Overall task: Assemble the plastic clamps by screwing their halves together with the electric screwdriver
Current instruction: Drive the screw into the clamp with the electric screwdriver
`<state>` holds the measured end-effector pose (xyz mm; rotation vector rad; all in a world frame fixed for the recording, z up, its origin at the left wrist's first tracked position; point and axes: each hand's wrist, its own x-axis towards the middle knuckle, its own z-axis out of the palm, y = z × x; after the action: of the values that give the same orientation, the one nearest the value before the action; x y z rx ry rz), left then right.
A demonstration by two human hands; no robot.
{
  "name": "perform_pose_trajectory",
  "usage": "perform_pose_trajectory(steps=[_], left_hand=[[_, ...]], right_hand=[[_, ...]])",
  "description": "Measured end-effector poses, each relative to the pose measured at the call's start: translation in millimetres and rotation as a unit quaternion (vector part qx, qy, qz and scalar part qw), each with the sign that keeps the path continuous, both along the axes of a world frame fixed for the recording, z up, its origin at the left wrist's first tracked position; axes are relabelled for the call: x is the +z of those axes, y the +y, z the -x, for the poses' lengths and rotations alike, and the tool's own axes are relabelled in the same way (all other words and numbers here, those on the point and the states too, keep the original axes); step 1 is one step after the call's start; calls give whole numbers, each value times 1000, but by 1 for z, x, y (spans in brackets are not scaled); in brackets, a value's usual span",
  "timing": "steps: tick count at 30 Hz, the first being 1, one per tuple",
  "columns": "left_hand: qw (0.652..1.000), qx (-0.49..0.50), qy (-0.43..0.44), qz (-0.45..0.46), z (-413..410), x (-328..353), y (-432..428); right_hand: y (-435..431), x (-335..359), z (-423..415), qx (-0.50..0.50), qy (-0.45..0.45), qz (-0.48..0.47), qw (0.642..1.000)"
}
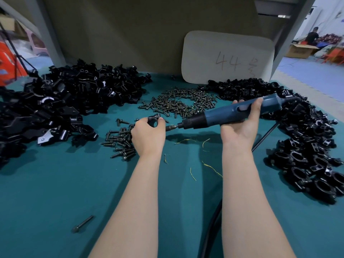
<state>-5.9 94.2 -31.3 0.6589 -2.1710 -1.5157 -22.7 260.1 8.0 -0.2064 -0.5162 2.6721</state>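
Left hand [148, 132]: our fingers pinch 1 clamp [154, 119] | right hand [242, 125]: grips electric screwdriver [232, 113], bit pointing left at clamp, nearly touching

Near table [55, 192]: open | left: clamp-half heap [61, 101] | right: assembled clamps [307, 146] | centre: scattered screws [178, 103], loose bit [82, 224]

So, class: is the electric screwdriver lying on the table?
No, the right hand holds the screwdriver up, bit toward the clamp in the left hand.
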Motion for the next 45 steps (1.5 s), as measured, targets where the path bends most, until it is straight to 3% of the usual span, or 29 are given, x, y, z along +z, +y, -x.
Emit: perform_pose_trajectory(steps=[12,19,31,34,39,45], left_hand=[[999,28,19,-30,0,2,-1],[999,11,26,-38,-1,2,3],[999,8,23,-37,-1,1,2],[999,8,23,-45,-1,1,2],[997,20,29,-71,0,0,-1],[995,24,45,-85,2,0,2]], right_hand=[[-7,-1,2,-2,-22,-101,995],[-7,-1,1,-26,-21,-66,997],[4,-1,3,18,10,31,999],[2,-1,2,16,13,6,1000],[-6,-4,2,-3,-27,-122,992],[-11,-3,5,-58,-36,-121,990]])
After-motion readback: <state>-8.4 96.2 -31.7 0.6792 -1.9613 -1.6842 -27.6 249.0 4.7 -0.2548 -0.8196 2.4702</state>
